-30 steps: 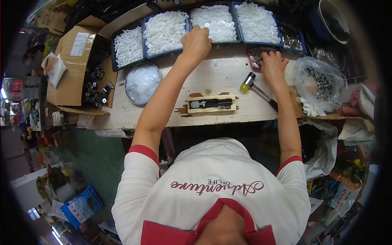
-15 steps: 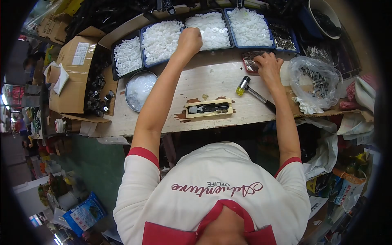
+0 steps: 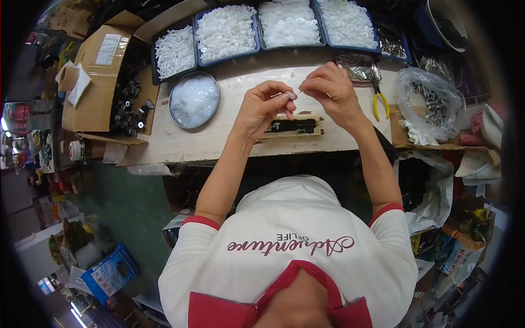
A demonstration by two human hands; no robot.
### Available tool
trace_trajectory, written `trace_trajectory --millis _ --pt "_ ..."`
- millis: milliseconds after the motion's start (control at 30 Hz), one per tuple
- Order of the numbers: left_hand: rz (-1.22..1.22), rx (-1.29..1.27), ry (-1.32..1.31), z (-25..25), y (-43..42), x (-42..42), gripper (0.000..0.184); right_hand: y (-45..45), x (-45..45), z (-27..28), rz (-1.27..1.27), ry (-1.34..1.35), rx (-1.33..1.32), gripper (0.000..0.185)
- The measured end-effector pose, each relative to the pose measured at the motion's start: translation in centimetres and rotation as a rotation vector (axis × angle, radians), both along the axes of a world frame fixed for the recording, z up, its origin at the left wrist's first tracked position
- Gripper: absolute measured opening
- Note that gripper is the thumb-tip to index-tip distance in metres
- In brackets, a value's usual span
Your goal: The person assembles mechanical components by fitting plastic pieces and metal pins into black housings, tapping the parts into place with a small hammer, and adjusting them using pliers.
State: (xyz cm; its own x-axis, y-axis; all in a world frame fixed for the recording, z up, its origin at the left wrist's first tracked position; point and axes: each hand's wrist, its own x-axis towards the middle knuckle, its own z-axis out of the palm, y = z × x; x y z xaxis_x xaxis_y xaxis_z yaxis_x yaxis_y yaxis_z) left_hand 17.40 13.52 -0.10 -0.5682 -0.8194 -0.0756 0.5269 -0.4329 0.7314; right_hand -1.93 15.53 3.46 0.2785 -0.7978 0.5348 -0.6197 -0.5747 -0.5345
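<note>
A white part (image 3: 291,95) is pinched by the left hand (image 3: 265,106) and a thin pin (image 3: 299,93) by the right hand (image 3: 332,90), each grip closed. They are held above the tabletop (image 3: 231,85), near a pale holder (image 3: 290,134).

Left hand (image 3: 266,109) pinches a small white part (image 3: 291,95); right hand (image 3: 332,90) holds a thin pin (image 3: 298,93) to it, contact unclear; block (image 3: 290,135) beneath, bearing a black part (image 3: 293,126), partly hidden; yellow-handled pliers (image 3: 375,108) by red tray (image 3: 363,85); dish (image 3: 191,128) at left; bins (image 3: 229,58) of white pieces behind.
</note>
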Motion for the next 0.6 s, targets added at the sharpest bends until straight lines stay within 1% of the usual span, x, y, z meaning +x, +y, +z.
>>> trace_trajectory --millis 100,200,300,600 --pt "-0.013 -0.011 0.051 -0.7 1.1 0.5 0.012 0.2 1.0 0.1 0.094 0.019 0.032 0.008" --pt "0.014 -0.048 0.048 -0.9 1.5 0.9 0.011 0.3 1.3 0.3 0.155 0.023 0.09 0.007" --pt "0.026 -0.091 0.058 -0.9 1.9 0.9 0.009 0.4 1.3 0.7 0.193 0.045 0.135 0.006" --pt "0.051 -0.166 0.023 -0.9 2.4 1.0 0.009 0.5 1.3 1.1 0.243 0.091 0.119 0.006"
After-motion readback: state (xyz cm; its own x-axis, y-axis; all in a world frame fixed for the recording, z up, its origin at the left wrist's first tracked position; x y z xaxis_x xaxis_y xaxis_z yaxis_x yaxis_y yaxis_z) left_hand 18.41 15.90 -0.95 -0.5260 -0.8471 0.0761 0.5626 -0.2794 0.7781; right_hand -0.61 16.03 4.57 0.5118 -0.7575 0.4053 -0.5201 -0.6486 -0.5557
